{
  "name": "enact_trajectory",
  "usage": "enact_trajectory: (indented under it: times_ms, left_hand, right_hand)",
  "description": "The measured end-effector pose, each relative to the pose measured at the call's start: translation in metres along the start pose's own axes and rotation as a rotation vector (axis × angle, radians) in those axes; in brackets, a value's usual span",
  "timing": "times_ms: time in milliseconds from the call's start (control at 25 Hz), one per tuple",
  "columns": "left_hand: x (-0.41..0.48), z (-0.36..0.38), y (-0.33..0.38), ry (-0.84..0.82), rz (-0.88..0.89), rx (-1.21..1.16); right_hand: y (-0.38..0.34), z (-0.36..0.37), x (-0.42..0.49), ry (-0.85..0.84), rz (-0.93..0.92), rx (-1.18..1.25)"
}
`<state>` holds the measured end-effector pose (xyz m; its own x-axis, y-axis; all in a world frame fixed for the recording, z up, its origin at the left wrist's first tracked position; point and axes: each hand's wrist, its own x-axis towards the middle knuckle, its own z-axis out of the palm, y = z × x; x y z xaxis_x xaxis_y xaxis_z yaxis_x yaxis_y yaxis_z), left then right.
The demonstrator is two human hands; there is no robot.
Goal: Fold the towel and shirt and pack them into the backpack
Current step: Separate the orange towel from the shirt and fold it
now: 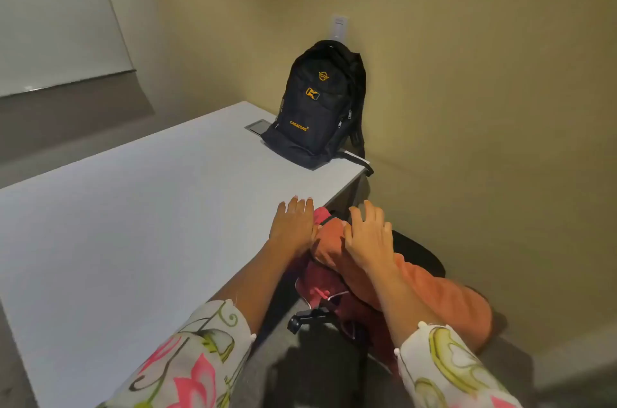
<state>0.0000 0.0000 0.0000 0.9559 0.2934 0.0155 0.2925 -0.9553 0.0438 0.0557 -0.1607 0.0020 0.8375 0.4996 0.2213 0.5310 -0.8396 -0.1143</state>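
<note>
While both my forearms reach forward out of the flowered sleeves (200, 361) at the near edge of view, my hands lie side by side at the table's right edge. My left hand (293, 228) is flat with its fingers straight and together. It lies over the edge of the white table (133, 207), and its thumb side touches the cloth beside it. My right hand (367, 234) is just right of it, palm down on the orange towel (440, 294). Its fingers are spread and only slightly bent, so it rests on the towel and grips nothing.

The towel lies bunched in a long roll off the table, on a black chair (420, 252) that stands against the table's right side. It runs from between my hands back toward the near right. Under and left of the towel is the pink shirt (320, 289), crumpled, with part of it hanging down beside the chair's black arm (300, 320). A bit of pink also shows between my two hands.

Farther off, the black backpack (320, 107) stands upright on the table's far right corner with its back against the yellowish wall (467, 73). It has orange logos on its front, and one strap hangs over the table edge. A small grey panel (255, 127) set in the tabletop lies just left of its base. A white socket plate (339, 26) is on the wall above it, and a pale board (50, 13) fills the far left.
</note>
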Motion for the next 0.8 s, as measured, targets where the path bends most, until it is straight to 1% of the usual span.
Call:
enact_trajectory:
  times_ms: [40, 160, 280, 360, 440, 520, 600, 720, 800]
  left_hand:
    - [-0.001, 0.001, 0.009, -0.025, 0.005, -0.018]
    - [-0.005, 0.012, 0.035, -0.056, -0.023, -0.086]
    - [-0.004, 0.019, 0.054, -0.064, -0.179, -0.201]
    - [0.0, 0.018, 0.058, -0.057, -0.288, -0.269]
    - [0.002, 0.014, 0.06, -0.021, -0.341, -0.252]
    - [0.003, 0.011, 0.064, 0.039, -0.325, -0.198]
    - [0.007, 0.008, 0.069, 0.079, -0.305, -0.266]
    - [0.007, 0.0, 0.078, 0.076, -0.335, -0.405]
    - [0.004, 0.0, 0.079, 0.013, -0.356, -0.432]
  right_hand:
    - [0.013, -0.003, -0.008, -0.067, 0.046, -0.031]
    - [0.054, -0.002, -0.033, -0.159, 0.121, -0.084]
    - [0.086, 0.0, -0.053, -0.254, 0.208, -0.026]
    - [0.099, -0.002, -0.06, -0.263, 0.228, 0.025]
    - [0.106, -0.002, -0.064, -0.26, 0.235, 0.06]
    - [0.108, -0.001, -0.067, -0.258, 0.242, 0.079]
    - [0.109, -0.001, -0.066, -0.244, 0.244, 0.095]
    - [0.111, -0.002, -0.065, -0.235, 0.259, 0.105]
    - [0.112, -0.002, -0.066, -0.225, 0.286, 0.109]
